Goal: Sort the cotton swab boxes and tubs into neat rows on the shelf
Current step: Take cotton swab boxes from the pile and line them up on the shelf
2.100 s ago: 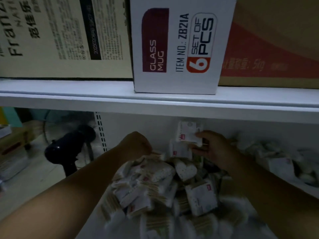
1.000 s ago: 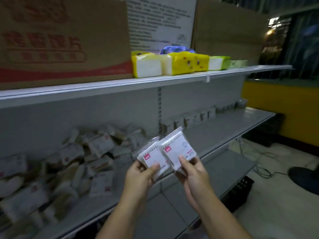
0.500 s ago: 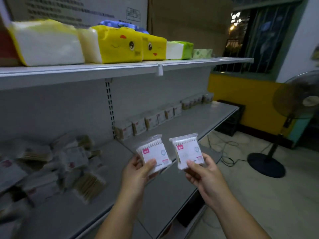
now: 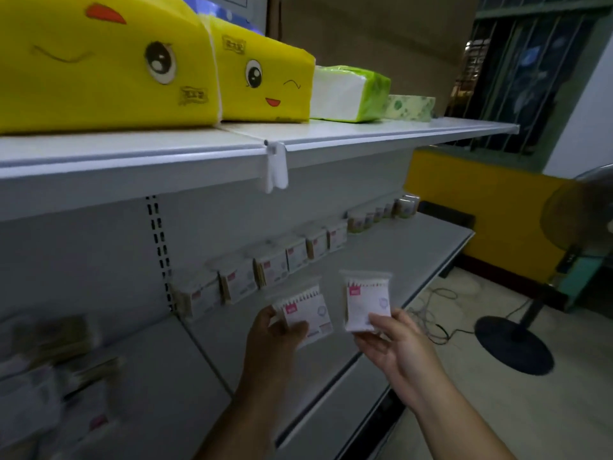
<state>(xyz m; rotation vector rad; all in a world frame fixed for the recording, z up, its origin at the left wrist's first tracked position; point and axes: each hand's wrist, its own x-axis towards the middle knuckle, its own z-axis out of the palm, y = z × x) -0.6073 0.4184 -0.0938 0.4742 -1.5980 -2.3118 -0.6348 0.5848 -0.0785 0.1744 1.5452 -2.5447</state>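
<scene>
**Two cotton-swab packets held up before a grey metal shelf [image 4: 414, 247]**

The left hand [image 4: 278, 330] pinched a clear plastic packet with a white card [image 4: 306, 313] between thumb and fingers, its swab tips tilted toward 11 o'clock. The right hand [image 4: 394, 353] gripped the lower edge of a matching clear packet [image 4: 365, 302], which stood nearly upright with its tips at 12 o'clock. Each bore a small pink square at its upper left. A row of similar white packets [image 4: 275, 270] stood along the back panel at 12 o'clock, and a blurred heap of loose packets [image 4: 49, 376] lay at 9 o'clock.
</scene>
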